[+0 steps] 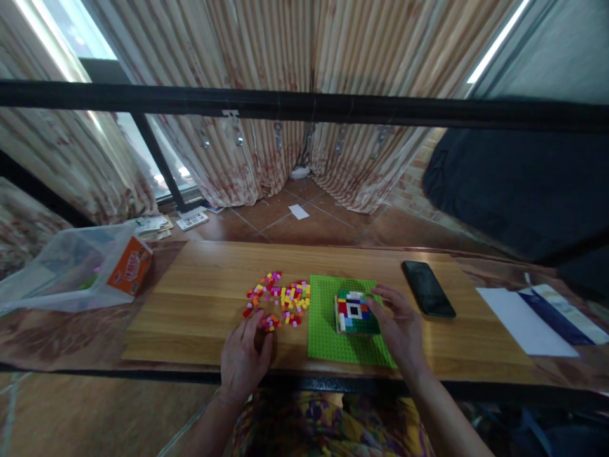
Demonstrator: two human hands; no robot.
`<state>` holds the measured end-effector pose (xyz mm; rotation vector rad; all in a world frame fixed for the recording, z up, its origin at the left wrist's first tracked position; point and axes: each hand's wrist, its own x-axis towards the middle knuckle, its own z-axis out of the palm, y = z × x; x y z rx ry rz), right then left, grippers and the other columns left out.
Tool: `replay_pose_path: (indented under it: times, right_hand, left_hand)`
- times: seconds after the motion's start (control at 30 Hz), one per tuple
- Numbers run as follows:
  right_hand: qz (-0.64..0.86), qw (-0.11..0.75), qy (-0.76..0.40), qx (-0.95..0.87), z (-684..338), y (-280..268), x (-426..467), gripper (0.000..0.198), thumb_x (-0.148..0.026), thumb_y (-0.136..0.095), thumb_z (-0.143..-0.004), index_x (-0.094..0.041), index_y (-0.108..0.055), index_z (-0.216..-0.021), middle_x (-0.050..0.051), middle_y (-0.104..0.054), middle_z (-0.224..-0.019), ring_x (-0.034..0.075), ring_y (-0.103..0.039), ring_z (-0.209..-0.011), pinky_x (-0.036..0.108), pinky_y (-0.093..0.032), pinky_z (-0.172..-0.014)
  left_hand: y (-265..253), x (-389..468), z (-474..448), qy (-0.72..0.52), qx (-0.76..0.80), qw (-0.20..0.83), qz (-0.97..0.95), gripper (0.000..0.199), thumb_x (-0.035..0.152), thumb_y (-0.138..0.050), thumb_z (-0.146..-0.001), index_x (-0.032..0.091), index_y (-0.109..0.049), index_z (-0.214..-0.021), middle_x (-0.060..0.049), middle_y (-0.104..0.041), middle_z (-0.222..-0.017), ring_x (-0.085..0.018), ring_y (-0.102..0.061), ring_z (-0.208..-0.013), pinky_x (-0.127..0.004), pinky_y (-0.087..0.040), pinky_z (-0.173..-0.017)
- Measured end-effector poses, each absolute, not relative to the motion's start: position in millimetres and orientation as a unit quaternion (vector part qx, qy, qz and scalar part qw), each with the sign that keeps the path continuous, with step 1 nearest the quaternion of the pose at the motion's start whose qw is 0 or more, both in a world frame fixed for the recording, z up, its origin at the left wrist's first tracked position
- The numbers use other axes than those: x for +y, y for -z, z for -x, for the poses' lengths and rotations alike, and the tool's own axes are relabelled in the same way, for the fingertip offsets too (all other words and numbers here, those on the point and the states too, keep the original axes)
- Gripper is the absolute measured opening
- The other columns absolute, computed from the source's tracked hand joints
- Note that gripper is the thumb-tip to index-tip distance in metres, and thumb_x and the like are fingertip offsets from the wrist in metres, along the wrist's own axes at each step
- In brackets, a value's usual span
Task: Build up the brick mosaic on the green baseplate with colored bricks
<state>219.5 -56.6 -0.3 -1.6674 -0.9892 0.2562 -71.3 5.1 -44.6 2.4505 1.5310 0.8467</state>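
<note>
A square toy-brick build [354,317] stands on a bright green studded baseplate [323,343]. Its top has green, white, red, blue and yellow bricks round a white ring with a black centre. My right hand [402,324] is at the build's upper right corner, thumb and index finger close together; whatever sits between the fingertips is too small to make out. To the left of the baseplate lies a loose spread of small bricks [295,297] in yellow, red, orange and pink. My left hand [245,355] rests at their near edge, fingers bent, thumb apart from them.
A black phone [428,289] lies on the wooden board [190,304] to the right. Past the board's left end stands a clear plastic bin [61,266] with an orange label. White paper [528,324] lies at the right. A dark bar [304,105] crosses beyond the table.
</note>
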Motion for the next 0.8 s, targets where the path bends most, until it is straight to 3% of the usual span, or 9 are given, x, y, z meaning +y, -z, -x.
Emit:
replay_pose_path:
  times: [0.17,0.37,0.57,0.8]
  right_hand:
    - [0.677,0.382,-0.076,-0.624,-190,-32,-33,0.018,-0.026,-0.05,-0.084,-0.024,-0.066,-0.091,0.005,-0.063,-0.101,0.02,-0.056,-0.096,0.037,-0.043,-0.088]
    - [0.678,0.107,-0.098,-0.721,-156,-25,24,0.022,-0.018,-0.052,-0.079,-0.018,-0.066,-0.097,0.011,-0.063,-0.106,0.023,-0.052,-0.105,0.035,-0.035,-0.094]
    - [0.682,0.073,-0.12,-0.718,-148,-9,47,0.025,-0.011,-0.053,-0.075,-0.017,-0.065,-0.095,0.011,-0.065,-0.099,0.021,-0.058,-0.094,0.029,-0.04,-0.085]
    - [0.686,0.092,-0.155,-0.705,-142,-3,48,0.029,-0.016,-0.054,-0.075,-0.021,-0.064,-0.102,0.006,-0.067,-0.097,0.018,-0.061,-0.088,0.025,-0.042,-0.077]
  left_hand:
    - [43,4,71,-0.275,0.509,0.078,-0.812,0.044,0.033,-0.052,-0.082,0.02,-0.045,-0.123,-0.009,-0.061,-0.115,-0.023,-0.058,-0.102,-0.037,-0.047,-0.087]
    - [41,3,72,-0.283,0.499,0.087,-0.814,0.04,0.031,-0.051,-0.082,0.022,-0.048,-0.121,-0.008,-0.061,-0.115,-0.023,-0.058,-0.103,-0.037,-0.047,-0.088]
    - [40,0,73,-0.279,0.505,0.091,-0.811,0.042,0.03,-0.051,-0.082,0.022,-0.048,-0.122,-0.007,-0.06,-0.115,-0.021,-0.056,-0.104,-0.036,-0.046,-0.089]
    - [41,0,72,-0.279,0.51,0.099,-0.808,0.04,0.03,-0.049,-0.083,0.022,-0.048,-0.122,-0.008,-0.06,-0.116,-0.022,-0.056,-0.105,-0.037,-0.044,-0.091]
